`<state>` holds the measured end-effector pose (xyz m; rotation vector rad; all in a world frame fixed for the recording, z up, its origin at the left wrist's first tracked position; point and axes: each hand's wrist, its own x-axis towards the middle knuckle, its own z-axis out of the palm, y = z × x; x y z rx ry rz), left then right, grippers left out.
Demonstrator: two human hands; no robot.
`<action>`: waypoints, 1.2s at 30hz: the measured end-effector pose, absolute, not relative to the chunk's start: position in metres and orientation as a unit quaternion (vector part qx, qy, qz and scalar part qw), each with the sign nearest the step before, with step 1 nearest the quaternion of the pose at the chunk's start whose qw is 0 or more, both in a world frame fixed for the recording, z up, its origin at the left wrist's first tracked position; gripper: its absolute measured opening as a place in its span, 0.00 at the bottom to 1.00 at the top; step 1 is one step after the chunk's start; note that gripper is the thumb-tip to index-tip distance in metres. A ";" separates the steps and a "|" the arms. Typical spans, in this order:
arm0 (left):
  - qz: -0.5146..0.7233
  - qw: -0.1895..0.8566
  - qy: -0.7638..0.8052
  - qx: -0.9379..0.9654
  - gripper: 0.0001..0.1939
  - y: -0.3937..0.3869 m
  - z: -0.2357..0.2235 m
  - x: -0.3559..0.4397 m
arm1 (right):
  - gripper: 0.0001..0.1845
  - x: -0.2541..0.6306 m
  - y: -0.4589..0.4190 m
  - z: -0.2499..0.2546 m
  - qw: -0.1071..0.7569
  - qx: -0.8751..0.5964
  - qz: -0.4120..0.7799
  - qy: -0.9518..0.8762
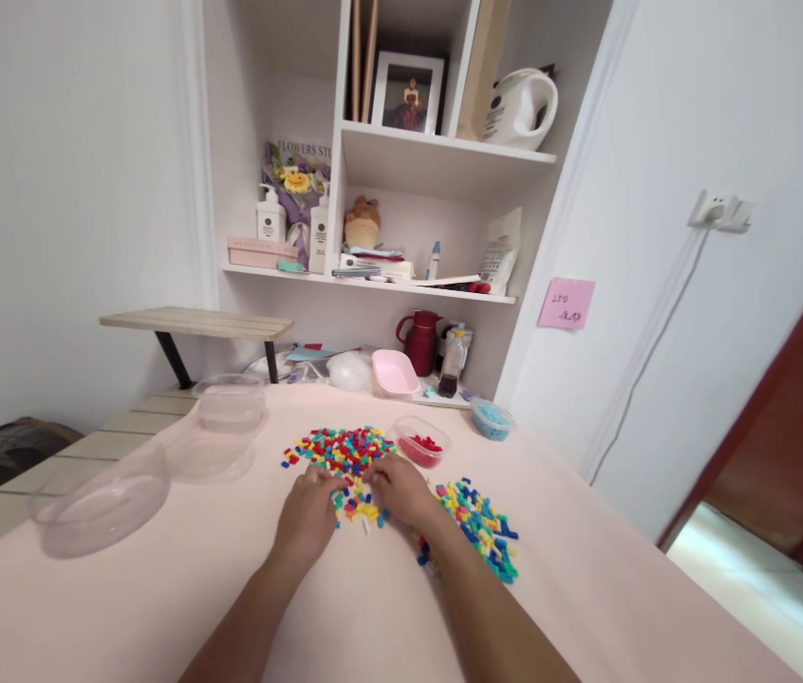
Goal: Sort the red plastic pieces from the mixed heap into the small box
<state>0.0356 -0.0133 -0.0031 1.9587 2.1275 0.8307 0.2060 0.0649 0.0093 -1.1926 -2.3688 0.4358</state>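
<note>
Fingers (336,483) of left hand (307,513) and right hand (405,489) curl inward at small coloured pieces (363,508), any grip unclear.

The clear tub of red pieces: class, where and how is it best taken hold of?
Best, I'd judge, at the right-hand wall of the clear tub, coming from the right: bare table lies there, while the mixed pile crowds its left. The raised wall offers an edge to pinch; keep it level, as red pieces lie inside.
</note>
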 end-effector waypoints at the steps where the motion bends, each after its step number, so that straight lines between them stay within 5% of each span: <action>1: 0.277 0.067 0.704 0.650 0.26 -0.014 -0.003 0.036 | 0.16 0.206 0.065 0.009 0.228 -0.434 0.156 -0.857; 36: 0.256 0.052 0.690 0.675 0.25 -0.018 0.001 0.038 | 0.09 0.200 0.067 0.011 0.202 -0.462 0.126 -0.855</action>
